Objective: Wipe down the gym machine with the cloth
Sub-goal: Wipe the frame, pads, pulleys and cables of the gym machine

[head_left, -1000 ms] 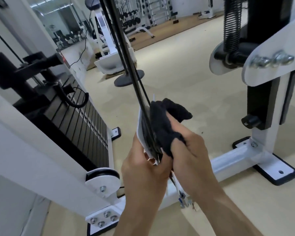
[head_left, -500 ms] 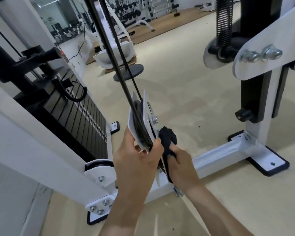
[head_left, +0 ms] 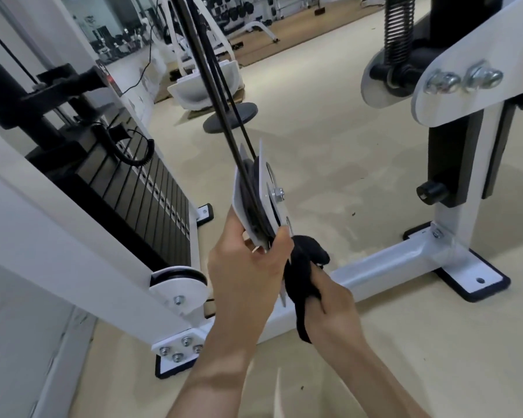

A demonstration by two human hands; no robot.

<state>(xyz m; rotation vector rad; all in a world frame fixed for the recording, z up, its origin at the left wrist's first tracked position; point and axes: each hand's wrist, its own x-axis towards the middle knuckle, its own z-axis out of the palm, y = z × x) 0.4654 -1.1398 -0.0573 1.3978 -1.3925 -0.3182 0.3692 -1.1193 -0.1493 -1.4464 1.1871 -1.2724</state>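
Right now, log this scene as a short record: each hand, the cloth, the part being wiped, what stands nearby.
left hand: holds the lower end of the pulley bracket, thumb on its near plate
right hand: grips the black cloth
cloth: bunched, against the bracket's lower right edge
cables: black, run up from the pulley
nearby: weight stack on the left, white base bar on the floor

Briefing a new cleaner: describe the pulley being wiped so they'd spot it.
Right of the black weight stack, two black cables slant down to a pulley between white plates. The left hand grips its lower edge beside the black cloth; unlike the fixed pulley low on the white frame, it hangs on cables.
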